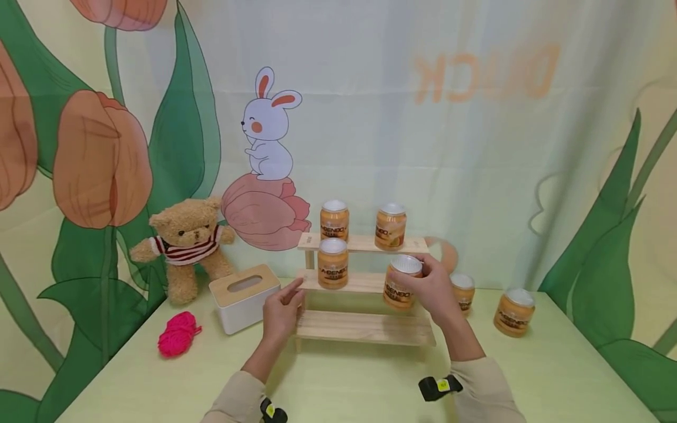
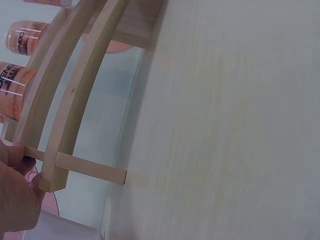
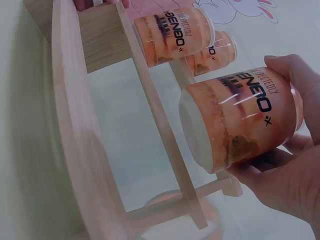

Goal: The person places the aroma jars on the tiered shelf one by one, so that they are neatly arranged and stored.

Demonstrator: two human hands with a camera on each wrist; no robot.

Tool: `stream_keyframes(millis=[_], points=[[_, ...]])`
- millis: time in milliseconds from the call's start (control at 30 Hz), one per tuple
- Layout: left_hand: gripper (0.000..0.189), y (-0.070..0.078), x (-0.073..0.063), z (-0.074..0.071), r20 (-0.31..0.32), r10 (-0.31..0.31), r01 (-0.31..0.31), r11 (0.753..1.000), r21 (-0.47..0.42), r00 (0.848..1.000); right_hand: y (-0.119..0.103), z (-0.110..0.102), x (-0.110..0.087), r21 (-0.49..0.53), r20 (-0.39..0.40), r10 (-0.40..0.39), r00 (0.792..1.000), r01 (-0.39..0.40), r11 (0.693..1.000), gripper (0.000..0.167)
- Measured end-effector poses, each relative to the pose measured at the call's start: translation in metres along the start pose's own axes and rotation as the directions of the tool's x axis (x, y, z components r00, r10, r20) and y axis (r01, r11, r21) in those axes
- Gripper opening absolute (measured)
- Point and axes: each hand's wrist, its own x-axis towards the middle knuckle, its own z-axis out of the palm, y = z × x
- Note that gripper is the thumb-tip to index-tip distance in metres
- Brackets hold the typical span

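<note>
My right hand [image 1: 435,289] grips an orange can [image 1: 399,294] with a silver lid, thumb and fingers round its upper part. The held can [image 3: 245,120] is tilted in the right wrist view, its pale base toward the middle shelf. It overlaps the right end of the middle shelf in the head view. My left hand [image 1: 282,311] holds the left end of the tiered wooden rack [image 1: 365,328], fingers at the side strip beside the lower shelves [image 2: 75,95]. Another can [image 1: 333,264] stands on the middle shelf's left part. Two more cans, left [image 1: 334,220] and right [image 1: 390,228], stand on the top shelf.
Right of the rack, one can [image 1: 463,294] stands partly behind my right hand and another can [image 1: 515,313] stands farther right. To the left are a white tissue box [image 1: 240,311] with a wooden top, pink yarn [image 1: 178,335] and a teddy bear [image 1: 187,247]. A printed curtain hangs behind.
</note>
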Motion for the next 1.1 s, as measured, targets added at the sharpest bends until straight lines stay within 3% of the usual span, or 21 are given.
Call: stream_keyframes(millis=[367, 700, 967, 1100], points=[[0.029, 0.001, 0.001, 0.0, 0.009, 0.021, -0.021, 1.0, 0.013, 1.0, 0.006, 0.007, 0.016, 0.012, -0.028, -0.001, 1.0, 0.001, 1.0, 0.057], [0.029, 0.001, 0.001, 0.003, 0.013, 0.024, -0.024, 0.999, 0.024, 1.0, 0.013, 0.013, 0.033, -0.013, 0.028, -0.042, 0.999, 0.043, 0.999, 0.061], [0.029, 0.002, -0.002, 0.001, 0.004, 0.018, -0.018, 0.999, 0.032, 1.0, 0.008, 0.022, 0.043, -0.098, 0.089, 0.021, 0.996, -0.012, 0.995, 0.064], [0.029, 0.003, -0.003, 0.002, 0.002, 0.013, -0.013, 1.0, 0.022, 1.0, 0.004, 0.023, 0.046, -0.149, 0.074, 0.044, 0.996, -0.033, 0.988, 0.067]])
